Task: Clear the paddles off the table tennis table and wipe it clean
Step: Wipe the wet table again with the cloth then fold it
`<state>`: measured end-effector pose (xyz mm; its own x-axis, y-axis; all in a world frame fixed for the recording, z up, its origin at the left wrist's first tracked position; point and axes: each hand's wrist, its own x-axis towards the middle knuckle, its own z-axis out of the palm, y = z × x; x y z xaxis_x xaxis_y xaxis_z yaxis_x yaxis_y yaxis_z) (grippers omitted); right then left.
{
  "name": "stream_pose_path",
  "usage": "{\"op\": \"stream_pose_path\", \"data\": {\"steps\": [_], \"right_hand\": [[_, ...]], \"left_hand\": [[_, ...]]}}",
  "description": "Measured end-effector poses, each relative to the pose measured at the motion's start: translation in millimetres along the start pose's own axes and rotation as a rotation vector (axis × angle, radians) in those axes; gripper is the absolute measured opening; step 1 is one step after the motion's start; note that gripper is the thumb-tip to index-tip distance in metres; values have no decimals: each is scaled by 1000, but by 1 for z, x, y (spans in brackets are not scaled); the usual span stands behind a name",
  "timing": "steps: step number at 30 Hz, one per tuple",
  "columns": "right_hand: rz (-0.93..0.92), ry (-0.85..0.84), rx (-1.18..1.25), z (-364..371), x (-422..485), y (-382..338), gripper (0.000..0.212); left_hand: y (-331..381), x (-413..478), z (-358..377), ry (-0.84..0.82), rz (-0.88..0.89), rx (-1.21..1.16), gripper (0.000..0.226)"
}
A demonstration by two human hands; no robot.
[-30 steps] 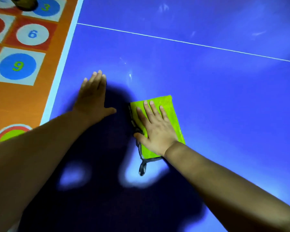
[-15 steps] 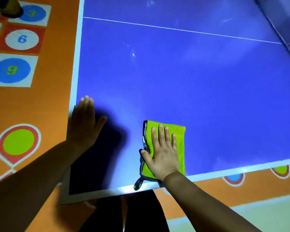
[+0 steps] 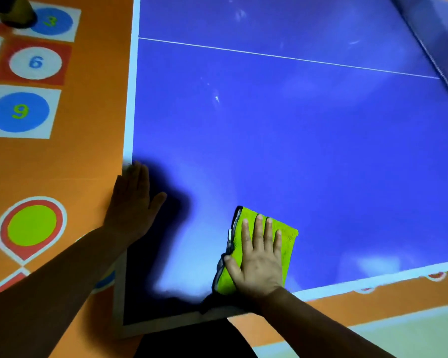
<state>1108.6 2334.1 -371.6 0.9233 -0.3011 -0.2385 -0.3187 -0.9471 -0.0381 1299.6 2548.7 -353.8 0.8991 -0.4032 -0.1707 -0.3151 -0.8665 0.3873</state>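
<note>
1. Our right hand (image 3: 259, 264) lies flat, fingers straight and slightly spread. It presses the green cloth (image 3: 289, 241) onto the blue worktop (image 3: 282, 156) and pinches nothing.
2. Over the last second the cloth has come back toward us. It was well out on the blue, and now its rear end sits under our wrist at the white near border.
3. Our left hand (image 3: 132, 208) is flat too, fingers together, holding nothing. It has slid outward, away from the cloth hand, and now rests on the worktop's left border, well apart from the cloth.
4. We judge that a pull stroke has just ended at the near corner, so this strip is probably wiped.
5. No paddles show anywhere around our hands, so the clearing looks finished as far as we can see.
6. Pale smudges (image 3: 217, 99) remain far ahead of our right fingertips. We judge the next strokes must reach out there, and also to the right of the cloth hand.
</note>
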Motion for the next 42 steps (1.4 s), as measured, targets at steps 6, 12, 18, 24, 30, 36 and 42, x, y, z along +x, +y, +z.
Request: {"op": "stream_pose_path", "data": {"steps": [6,12,18,24,30,36,42], "right_hand": [[206,38,64,-25,135,-40,91],[358,35,116,-58,276,-49,92],[375,73,113,-83,384,-48,100],[330,88,81,-98,469,-56,93],[208,96,27,-109,532,-63,83],[-184,87,-105,-118,575,-67,71],[-382,49,-144,-120,571,-69,78]], "left_hand": [[-4,99,-14,-40,-38,55,78],[-6,194,-33,-166,-23,207,90],[-13,217,-40,-392,-15,227,117],[-17,230,-47,-534,-13,246,118],[-19,234,-50,-641,-9,250,124],[-23,234,-46,-623,-11,227,124],[-27,230,-38,-574,-9,272,132]]}}
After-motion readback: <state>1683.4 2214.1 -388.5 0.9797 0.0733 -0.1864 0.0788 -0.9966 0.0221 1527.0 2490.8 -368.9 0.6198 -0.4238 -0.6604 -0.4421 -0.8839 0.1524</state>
